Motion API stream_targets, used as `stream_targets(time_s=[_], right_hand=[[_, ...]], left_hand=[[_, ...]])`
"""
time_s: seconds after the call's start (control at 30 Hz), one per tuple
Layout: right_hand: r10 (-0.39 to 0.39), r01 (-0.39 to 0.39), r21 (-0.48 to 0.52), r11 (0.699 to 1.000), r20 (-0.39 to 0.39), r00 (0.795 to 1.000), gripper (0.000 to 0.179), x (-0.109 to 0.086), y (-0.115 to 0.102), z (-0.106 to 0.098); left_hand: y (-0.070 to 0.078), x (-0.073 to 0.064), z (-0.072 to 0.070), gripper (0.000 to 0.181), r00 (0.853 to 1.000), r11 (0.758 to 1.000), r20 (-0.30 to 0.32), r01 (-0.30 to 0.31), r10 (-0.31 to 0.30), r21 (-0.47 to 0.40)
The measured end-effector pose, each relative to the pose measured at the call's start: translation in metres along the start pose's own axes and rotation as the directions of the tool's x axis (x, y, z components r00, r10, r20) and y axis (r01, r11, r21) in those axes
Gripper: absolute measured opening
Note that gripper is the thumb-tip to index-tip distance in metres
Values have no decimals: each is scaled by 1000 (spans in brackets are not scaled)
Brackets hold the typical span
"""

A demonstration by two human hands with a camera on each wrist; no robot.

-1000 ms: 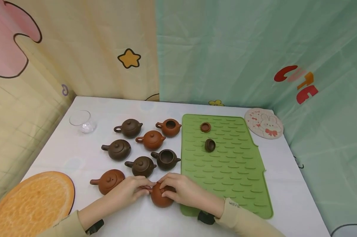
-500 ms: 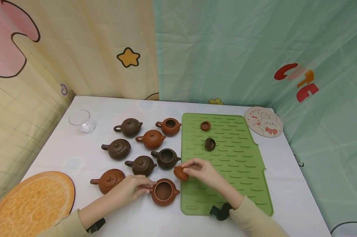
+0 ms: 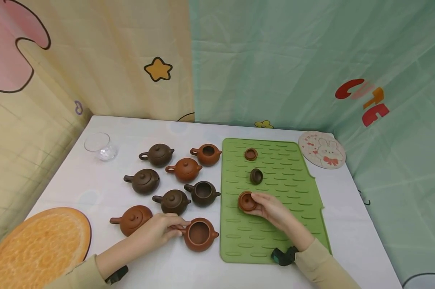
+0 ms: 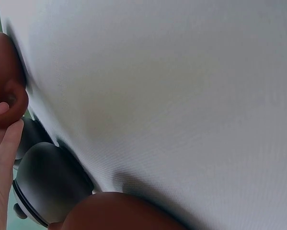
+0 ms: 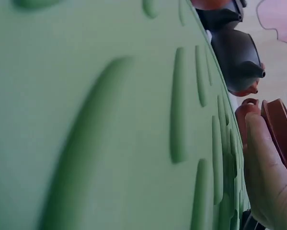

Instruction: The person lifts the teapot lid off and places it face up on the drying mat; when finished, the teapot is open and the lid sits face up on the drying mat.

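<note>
My left hand (image 3: 165, 230) grips the handle of a reddish-brown teapot (image 3: 198, 245) that stands lidless, its round mouth facing up. In the left wrist view one finger pokes through the loop of that handle (image 4: 22, 101). Over the green mat my right hand (image 3: 271, 210) holds the reddish teapot lid (image 3: 247, 201) upside down, its hollow underside showing. The lid's rim (image 5: 280, 132) tilts beside the fingers in the right wrist view. Farther back on the mat (image 3: 239, 241) lie a small reddish lid (image 3: 251, 154) and a dark brown lid (image 3: 256, 176), both hollow side up.
Several lidded teapots stand left of the mat, among them a dark one (image 3: 172, 202) and a reddish one (image 3: 132, 220). Lidless are a dark teapot (image 3: 204, 194) and an orange one (image 3: 206, 154). A glass (image 3: 101, 147), a bunny coaster (image 3: 321, 150) and a round orange mat (image 3: 40, 249) lie farther out.
My right hand has lifted the lid off the reddish-brown teapot, carried it right over the green mat and turned it over. My left hand stays on the teapot's handle.
</note>
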State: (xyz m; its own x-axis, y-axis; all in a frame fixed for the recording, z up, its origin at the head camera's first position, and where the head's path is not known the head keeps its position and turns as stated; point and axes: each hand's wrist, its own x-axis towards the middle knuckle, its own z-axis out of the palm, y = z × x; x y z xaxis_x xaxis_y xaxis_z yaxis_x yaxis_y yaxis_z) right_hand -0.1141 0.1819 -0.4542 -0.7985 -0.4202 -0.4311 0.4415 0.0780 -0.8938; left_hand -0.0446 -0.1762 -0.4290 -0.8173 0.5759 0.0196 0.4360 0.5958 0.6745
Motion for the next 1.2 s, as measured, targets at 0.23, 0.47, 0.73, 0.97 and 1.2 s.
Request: stream_targets(time_s=[0.23,0.47,0.73,0.97,1.2], right_hand=[[-40,-16,-286,958,-189,981,52,0,-1,8],[-124,-41,-502,864,-290,949,33,0,-1,9],[-139,-18,-524,852,-259,956,34,-1,0,7],[-153,-2,-563,827,-228,962,36,-2,-2,8],[-176,6,-631,776,-207,962,37,-3,-8,7]], left_hand=[[0,0,0,22,1000,1000,8,16,-16,-11],[-1,-1,0,22,1000,1000,9,7,-7,-10],[-2,-2,1,23,1000,1000,0,-5,5,-3],[2,-2,-1,26,1000,1000,19,0,0,29],[10,-4,-16,27,999,993,8,52,-53,103]])
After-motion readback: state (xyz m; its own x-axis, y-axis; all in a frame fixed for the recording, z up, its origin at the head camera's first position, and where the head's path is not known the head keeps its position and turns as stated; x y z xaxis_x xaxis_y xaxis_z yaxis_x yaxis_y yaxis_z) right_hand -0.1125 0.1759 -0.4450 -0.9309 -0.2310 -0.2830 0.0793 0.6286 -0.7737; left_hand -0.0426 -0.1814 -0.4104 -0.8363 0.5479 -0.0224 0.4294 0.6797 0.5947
